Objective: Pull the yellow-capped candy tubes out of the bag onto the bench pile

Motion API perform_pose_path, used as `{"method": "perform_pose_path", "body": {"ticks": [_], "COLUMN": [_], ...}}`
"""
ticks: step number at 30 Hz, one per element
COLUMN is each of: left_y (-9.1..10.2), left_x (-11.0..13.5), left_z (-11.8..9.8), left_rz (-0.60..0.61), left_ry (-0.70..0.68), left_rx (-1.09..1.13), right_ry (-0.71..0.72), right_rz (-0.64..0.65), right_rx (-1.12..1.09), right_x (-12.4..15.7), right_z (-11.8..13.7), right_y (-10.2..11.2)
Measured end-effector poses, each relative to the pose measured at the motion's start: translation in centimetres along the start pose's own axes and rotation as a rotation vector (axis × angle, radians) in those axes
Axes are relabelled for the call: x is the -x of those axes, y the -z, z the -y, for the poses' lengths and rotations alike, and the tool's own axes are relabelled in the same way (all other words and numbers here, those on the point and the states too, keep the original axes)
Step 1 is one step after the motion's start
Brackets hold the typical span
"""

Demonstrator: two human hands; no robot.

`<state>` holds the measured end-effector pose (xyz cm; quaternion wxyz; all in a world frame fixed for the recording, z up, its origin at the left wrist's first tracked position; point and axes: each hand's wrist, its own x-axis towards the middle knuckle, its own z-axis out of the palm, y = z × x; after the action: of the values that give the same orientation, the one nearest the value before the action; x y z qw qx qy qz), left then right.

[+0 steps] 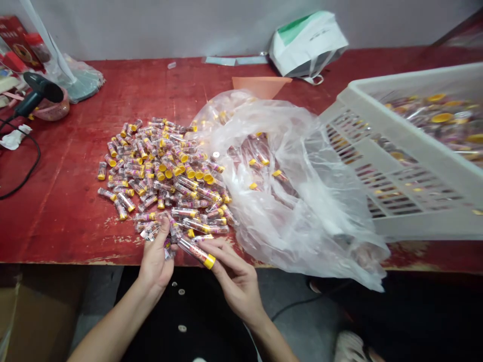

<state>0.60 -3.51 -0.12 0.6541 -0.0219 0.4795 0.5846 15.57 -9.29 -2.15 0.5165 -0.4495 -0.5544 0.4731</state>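
Observation:
At the table's front edge, my right hand (236,281) pinches a clear plastic tube (193,250) by its yellow-capped end. The tube has red and white print and slants down to the right. My left hand (155,264) is closed around small clear and printed pieces (151,230), its thumb on top; their exact kind is hard to make out. The tube's far end reaches the left hand's fingers. Just behind both hands, a large pile of yellow-capped tubes (151,171) with purplish labels spreads over the red table (68,201).
A translucent plastic bag (302,201) with more tubes lies open right of the pile. Beyond it, a white slatted crate (411,201) holds many tubes. A white and green bag (307,42) stands at the back. A dark hair dryer (39,93) lies at left.

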Motion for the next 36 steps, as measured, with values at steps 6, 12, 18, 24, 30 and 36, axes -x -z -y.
{"method": "perform_pose_path", "body": {"ticks": [6, 12, 18, 24, 30, 36], "left_y": [-0.2, 0.0, 0.0, 0.2, 0.2, 0.2], "left_x": [0.2, 0.3, 0.6, 0.1, -0.1, 0.0], "left_z": [0.2, 0.3, 0.2, 0.3, -0.2, -0.4], "left_rz": [-0.007, 0.096, 0.12, 0.114, 0.065, 0.059], "left_ry": [0.095, 0.111, 0.164, 0.196, 0.268, 0.262], "left_rx": [-0.08, -0.033, -0.064, -0.065, 0.077, 0.076], "right_ry": [-0.072, -0.071, -0.033, 0.012, 0.017, 0.003], "right_rz": [0.157, 0.136, 0.214, 0.344, 0.078, -0.007], "right_rx": [-0.189, -0.193, 0.001, 0.107, -0.011, -0.016], "right_x": [-0.7, -1.3, -1.7, -2.3, -1.7, -1.5], "right_z": [0.6, 0.6, 0.2, 1.1, 0.7, 0.7], "right_y": [-0.3, -1.1, 0.4, 2.1, 2.4, 2.5]}}
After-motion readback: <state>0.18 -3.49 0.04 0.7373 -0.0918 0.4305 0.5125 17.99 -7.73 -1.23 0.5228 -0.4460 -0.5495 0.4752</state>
